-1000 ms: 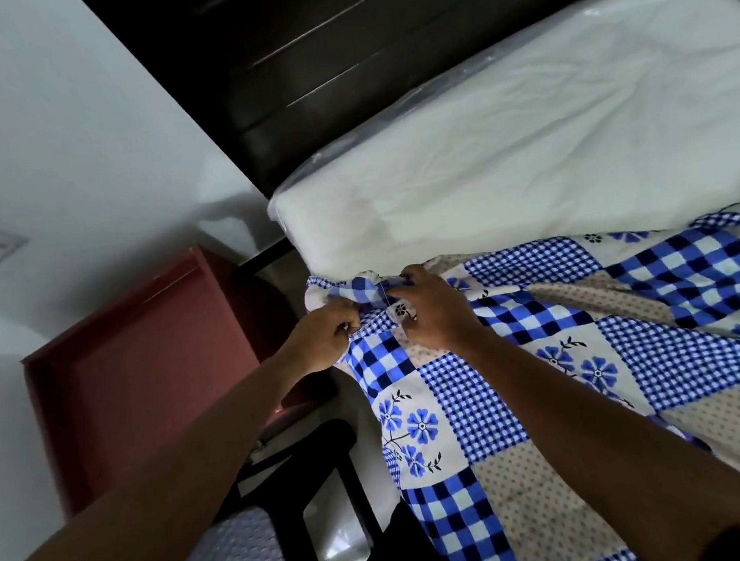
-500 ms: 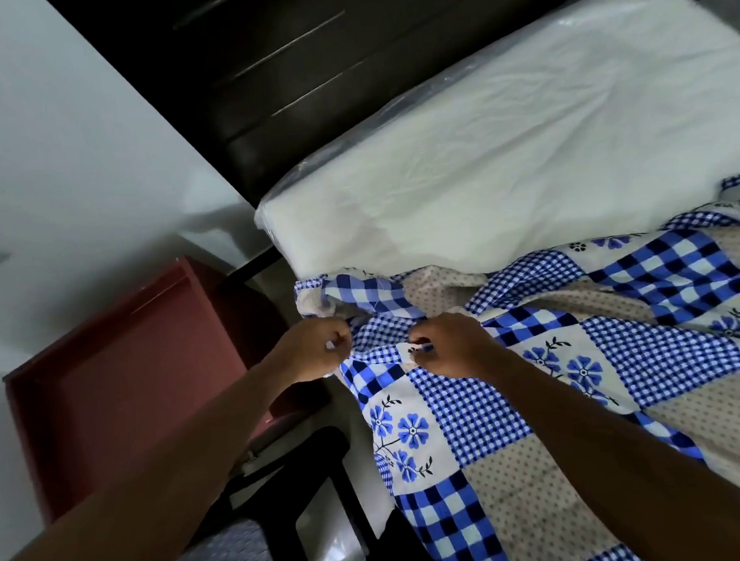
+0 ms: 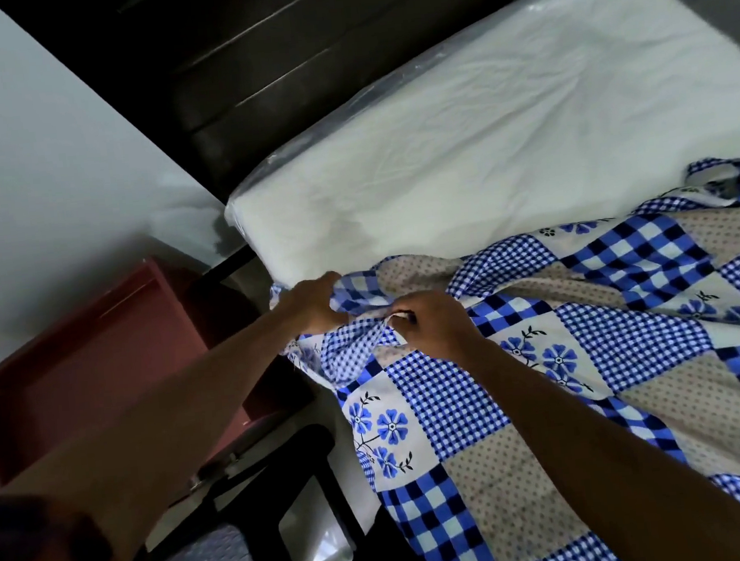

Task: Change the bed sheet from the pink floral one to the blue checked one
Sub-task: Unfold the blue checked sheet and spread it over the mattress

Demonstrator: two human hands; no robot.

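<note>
left hand point(image 3: 314, 306) gripping bunched sheet point(image 3: 545, 381) edge, right hand point(image 3: 433, 326) pinching a fold just beside it, bare mattress point(image 3: 503, 131) beyond both hands

Our left hand point(image 3: 316, 305) has parted from our right hand point(image 3: 436, 326) and reached up to grip the bunched corner of the blue checked sheet point(image 3: 549, 376) by the mattress point(image 3: 480, 134) edge. A second ago the two worked knuckle to knuckle; our right hand now pinches a pale hem.
</note>
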